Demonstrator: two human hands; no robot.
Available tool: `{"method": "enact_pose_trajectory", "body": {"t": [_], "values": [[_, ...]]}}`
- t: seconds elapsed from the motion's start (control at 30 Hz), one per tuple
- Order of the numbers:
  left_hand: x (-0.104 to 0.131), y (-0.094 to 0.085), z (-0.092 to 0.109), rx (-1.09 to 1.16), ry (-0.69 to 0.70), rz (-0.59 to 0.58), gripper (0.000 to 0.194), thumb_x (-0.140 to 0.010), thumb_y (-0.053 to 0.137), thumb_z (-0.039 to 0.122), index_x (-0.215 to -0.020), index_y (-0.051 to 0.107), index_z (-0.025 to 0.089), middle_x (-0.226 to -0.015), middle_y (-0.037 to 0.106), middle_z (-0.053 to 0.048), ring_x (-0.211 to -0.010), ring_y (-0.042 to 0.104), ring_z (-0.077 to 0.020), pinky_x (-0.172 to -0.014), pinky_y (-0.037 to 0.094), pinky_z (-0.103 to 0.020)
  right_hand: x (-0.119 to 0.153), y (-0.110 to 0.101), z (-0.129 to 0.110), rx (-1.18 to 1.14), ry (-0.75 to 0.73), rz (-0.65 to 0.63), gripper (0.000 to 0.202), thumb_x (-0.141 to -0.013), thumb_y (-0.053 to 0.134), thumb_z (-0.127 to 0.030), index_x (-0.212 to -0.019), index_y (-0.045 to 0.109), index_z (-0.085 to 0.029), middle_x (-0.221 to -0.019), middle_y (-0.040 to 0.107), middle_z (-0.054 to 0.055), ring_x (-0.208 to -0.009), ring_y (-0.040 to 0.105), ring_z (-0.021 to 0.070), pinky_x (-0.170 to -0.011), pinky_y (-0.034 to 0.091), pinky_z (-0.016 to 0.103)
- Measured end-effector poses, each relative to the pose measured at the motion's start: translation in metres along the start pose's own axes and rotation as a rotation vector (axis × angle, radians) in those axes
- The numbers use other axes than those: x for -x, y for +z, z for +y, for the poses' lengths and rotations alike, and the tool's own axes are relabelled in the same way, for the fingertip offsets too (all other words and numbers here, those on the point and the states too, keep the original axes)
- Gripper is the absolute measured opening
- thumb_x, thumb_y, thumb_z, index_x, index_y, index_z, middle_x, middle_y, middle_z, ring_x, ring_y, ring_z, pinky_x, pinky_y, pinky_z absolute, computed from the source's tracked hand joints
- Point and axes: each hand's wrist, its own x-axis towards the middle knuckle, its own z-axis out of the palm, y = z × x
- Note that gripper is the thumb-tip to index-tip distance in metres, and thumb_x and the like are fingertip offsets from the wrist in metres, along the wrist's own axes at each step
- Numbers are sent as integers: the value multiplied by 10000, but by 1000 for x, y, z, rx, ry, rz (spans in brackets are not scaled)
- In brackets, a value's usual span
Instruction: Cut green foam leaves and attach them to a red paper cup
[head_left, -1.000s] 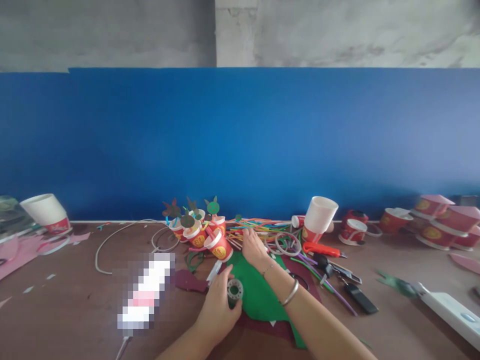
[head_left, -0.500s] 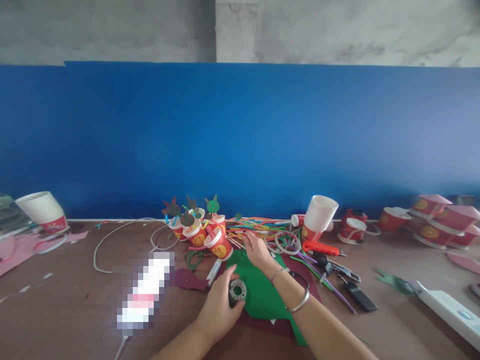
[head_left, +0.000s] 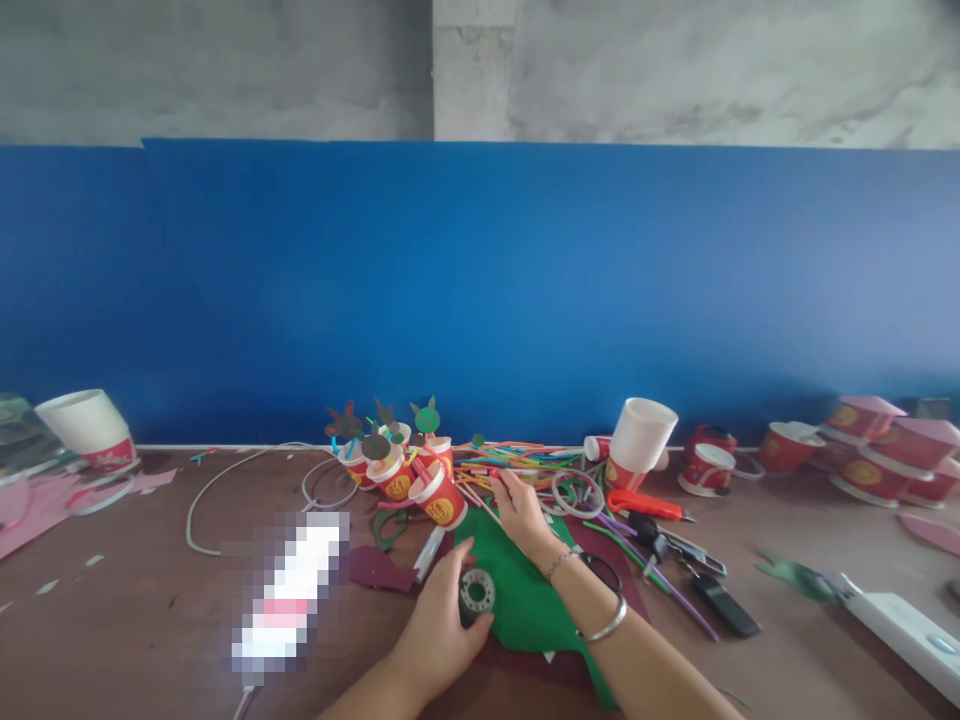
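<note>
My left hand (head_left: pixel 442 620) is curled round a short dark roll (head_left: pixel 477 592) with a pale, notched ring on its end face. A green sheet (head_left: pixel 517 590) lies beside it, on top of a dark red sheet (head_left: pixel 637 590). My right hand (head_left: pixel 519 510) reaches over the far edge of the green sheet to a heap of colourful thin sticks (head_left: pixel 525 458). Its fingers are drawn together at the heap, with a bit of red at the tips; what they pinch is too small to name. A pale thin stick (head_left: pixel 491 512) slants beside that hand.
Decorated paper cups (head_left: pixel 437 497) stand behind my left hand. A white cup stack (head_left: pixel 641 440), a red-orange cutter (head_left: pixel 649 504) and a black key fob (head_left: pixel 724 602) lie to the right. A bright blurred device (head_left: pixel 289 590) with a cable rests at left.
The right hand's fingers have drawn in at the heap, and a pale stick now shows beside them over the green sheet. The left hand keeps the roll. The view has tilted slightly.
</note>
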Motion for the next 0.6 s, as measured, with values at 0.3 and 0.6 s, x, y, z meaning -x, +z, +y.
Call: {"method": "enact_pose_trajectory", "body": {"t": [0.3,0.6], "values": [[-8,-21,12,-352,291,192,544,-851,435,194,-1368,266,175,-1342,436,-153,-1253,393,-256,-1002,375,-432,8,-24,-35,167,-177,-407,241,-886,385,-196,-923,618,-149,-913,658,88,-872,590,184,-769,423,265],[-49,-18,41,-995,284,-89,348,-788,406,11,-1105,515,103,-933,616,-111,-861,583,-237,-753,471,-364,24,-43,-53,523,-314,-663,265,-892,352,-135,-841,611,-114,-823,669,115,-730,614,183,-635,395,260]]}}
